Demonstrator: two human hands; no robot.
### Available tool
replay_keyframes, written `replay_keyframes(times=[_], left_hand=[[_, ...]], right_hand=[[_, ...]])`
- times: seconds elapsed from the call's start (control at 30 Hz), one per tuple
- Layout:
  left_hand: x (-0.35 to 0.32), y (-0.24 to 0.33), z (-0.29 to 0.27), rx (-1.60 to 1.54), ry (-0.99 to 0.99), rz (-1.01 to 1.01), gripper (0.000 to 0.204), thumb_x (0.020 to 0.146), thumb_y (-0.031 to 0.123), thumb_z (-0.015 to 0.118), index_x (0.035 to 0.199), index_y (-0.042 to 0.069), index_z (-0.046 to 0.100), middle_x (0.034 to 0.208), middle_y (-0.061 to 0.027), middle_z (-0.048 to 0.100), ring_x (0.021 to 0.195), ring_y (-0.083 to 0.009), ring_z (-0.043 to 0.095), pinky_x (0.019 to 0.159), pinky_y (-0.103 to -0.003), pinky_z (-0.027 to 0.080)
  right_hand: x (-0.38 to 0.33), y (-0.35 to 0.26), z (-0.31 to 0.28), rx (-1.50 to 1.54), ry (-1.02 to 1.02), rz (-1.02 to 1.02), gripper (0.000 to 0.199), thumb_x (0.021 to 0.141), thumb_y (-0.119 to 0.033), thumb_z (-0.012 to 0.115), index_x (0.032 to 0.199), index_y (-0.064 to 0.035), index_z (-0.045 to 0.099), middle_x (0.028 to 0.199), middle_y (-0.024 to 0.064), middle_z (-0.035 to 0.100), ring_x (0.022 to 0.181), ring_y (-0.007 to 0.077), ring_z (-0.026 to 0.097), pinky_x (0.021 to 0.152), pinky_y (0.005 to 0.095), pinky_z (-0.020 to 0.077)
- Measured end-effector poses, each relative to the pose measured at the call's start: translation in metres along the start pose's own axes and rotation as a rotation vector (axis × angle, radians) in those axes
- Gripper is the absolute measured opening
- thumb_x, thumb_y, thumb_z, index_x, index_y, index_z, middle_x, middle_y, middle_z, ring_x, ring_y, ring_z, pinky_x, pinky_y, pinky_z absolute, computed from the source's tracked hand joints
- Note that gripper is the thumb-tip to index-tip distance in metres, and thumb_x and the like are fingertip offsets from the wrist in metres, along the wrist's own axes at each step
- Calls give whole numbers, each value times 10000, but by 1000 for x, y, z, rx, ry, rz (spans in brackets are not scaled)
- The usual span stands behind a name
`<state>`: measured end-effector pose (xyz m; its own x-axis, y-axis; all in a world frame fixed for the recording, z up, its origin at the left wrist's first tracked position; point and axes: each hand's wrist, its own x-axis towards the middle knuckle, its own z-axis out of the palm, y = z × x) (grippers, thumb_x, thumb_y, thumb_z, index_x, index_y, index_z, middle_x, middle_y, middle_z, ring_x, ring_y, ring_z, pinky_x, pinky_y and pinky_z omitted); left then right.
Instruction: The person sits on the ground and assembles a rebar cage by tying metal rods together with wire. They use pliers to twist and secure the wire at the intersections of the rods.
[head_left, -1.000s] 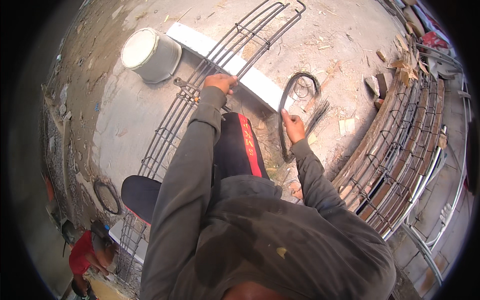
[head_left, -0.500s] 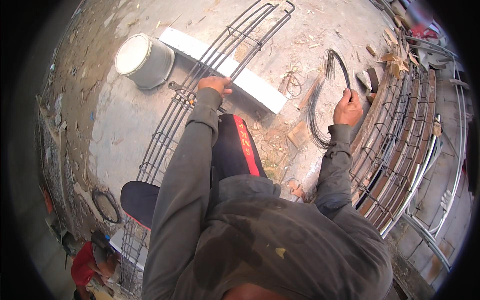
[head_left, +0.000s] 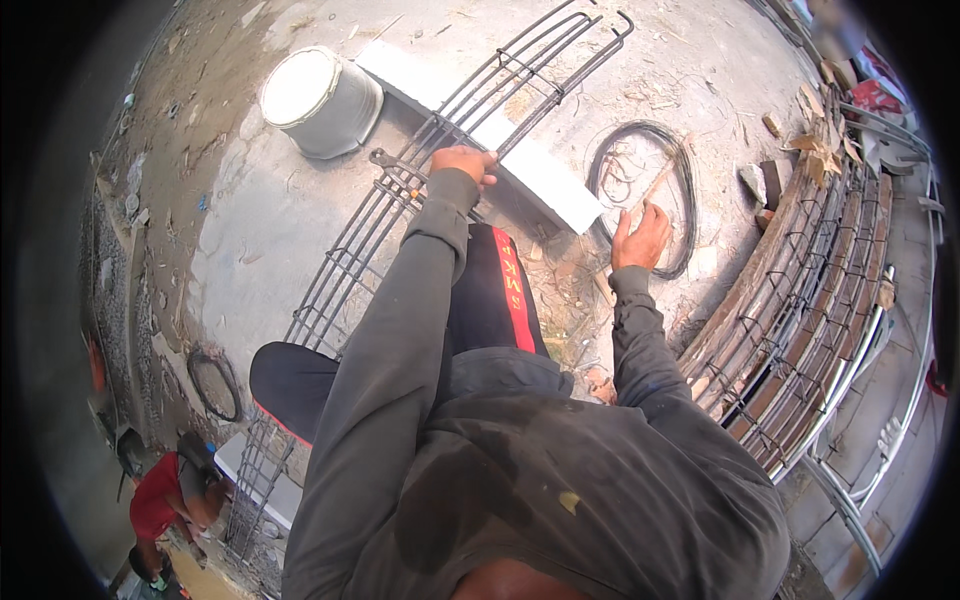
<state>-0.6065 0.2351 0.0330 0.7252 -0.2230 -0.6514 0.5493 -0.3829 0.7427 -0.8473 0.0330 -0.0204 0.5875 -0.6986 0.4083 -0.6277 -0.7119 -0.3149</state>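
My left hand [head_left: 463, 163] is closed on a bar of the long rebar cage [head_left: 420, 190], which lies across a white block [head_left: 480, 130]. My right hand [head_left: 640, 238] hovers with its fingers spread over a coil of dark binding wire [head_left: 685, 190] that lies flat on the concrete. A thin stick [head_left: 655, 183] lies inside the coil. The hand holds nothing. My knee in black trousers with a red stripe [head_left: 490, 290] rests between the two hands.
A white bucket [head_left: 318, 100] lies on its side at the upper left. Stacked rebar cages [head_left: 800, 320] run along the right. A second wire coil [head_left: 215, 385] lies at the left, and a person in red [head_left: 165, 495] crouches at the lower left.
My right hand carried the wire coil to the right, then set it flat on the ground and let go. My left hand stayed on the cage.
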Motion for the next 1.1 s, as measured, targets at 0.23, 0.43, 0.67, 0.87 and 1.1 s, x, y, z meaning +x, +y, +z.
replay_keyframes(times=[0.23, 0.43, 0.67, 0.87, 1.1], left_hand=[[2, -8, -4, -33, 2, 49, 161, 897, 117, 758, 930, -29, 698, 858, -107, 752, 645, -139, 704, 532, -279, 510], [1, -8, 3, -42, 42, 88, 157, 883, 122, 776, 930, -19, 726, 830, -90, 747, 607, -131, 683, 478, -284, 493], [-7, -9, 3, 63, 113, 168, 206, 866, 159, 782, 918, -38, 758, 753, -128, 747, 592, -170, 724, 564, -311, 556], [-11, -23, 17, 441, 286, 427, 235, 850, 266, 785, 960, 59, 772, 844, -185, 754, 798, -337, 747, 731, -447, 579], [-23, -28, 22, 604, 445, 485, 228, 853, 298, 779, 943, 90, 757, 847, -187, 740, 821, -388, 718, 743, -486, 564]], right_hand=[[-22, -137, -15, 653, -460, -56, 380, 937, -192, 636, 1275, -19, 613, 1111, 178, 691, 999, 347, 658, 883, 425, 514], [4, -140, 38, 800, -626, 149, 246, 941, -228, 598, 964, -45, 762, 881, 171, 747, 839, 343, 720, 790, 441, 547], [111, -183, 6, 119, -692, -476, 144, 881, -166, 618, 927, -80, 725, 829, 206, 713, 844, 405, 702, 728, 520, 555], [152, -218, 70, -42, -684, -989, 109, 845, -106, 633, 865, -99, 739, 869, 126, 744, 890, 324, 736, 753, 491, 562], [120, -189, 36, 180, -305, -975, 225, 853, -141, 655, 1063, -148, 734, 1143, 62, 684, 1194, 246, 577, 1135, 478, 362]])
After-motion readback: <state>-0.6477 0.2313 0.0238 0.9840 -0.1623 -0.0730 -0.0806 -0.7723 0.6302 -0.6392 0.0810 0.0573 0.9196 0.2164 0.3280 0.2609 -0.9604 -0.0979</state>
